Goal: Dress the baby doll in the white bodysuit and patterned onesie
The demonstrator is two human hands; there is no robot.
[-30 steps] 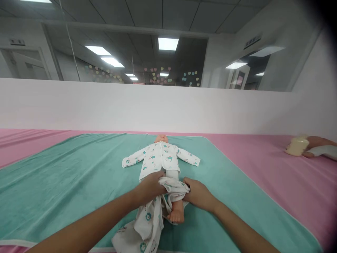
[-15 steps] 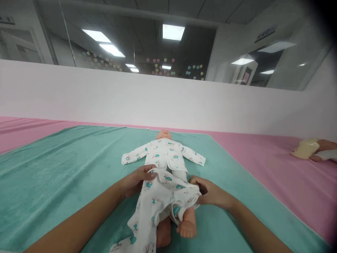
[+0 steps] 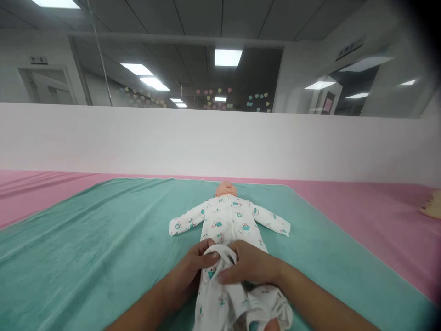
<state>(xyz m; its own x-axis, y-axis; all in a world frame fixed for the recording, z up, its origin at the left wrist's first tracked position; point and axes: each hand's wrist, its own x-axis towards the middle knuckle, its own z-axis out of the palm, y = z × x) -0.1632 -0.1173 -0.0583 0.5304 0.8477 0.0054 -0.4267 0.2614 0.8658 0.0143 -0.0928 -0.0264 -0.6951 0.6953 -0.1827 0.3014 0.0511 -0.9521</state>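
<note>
A teal towel (image 3: 86, 243) lies spread flat over a pink sheet (image 3: 361, 207) that runs off to both sides, and behind it stands a low white wall (image 3: 138, 138) across the whole width. Above that wall is a run of glass (image 3: 179, 78) with pastel heart stickers on it, and lit ceiling panels (image 3: 227, 57) show in and over it. Far out on the pink sheet at the right edge sits a pale cream thing (image 3: 434, 205), cut off by the frame so I cannot tell what it is. On the towel a baby doll (image 3: 226, 189) lies on its back with its head away from me, dressed in a white printed top (image 3: 231, 219) with both sleeves spread flat to the sides. Both my forearms come in from the bottom and meet at the doll's waist. My left hand (image 3: 193, 271) is curled with the fingers wrapped around the bunched top edge of the white printed trousers (image 3: 223, 299), the thumb on the near side. My right hand (image 3: 250, 266) lies palm down over the same bunched edge, fingers pointing left and touching those of the left hand. Each grip is clamped on the trousers' waistband, which sits just below the hem of the top; the rest of the trousers trails in loose folds toward me, over the doll's legs.
</note>
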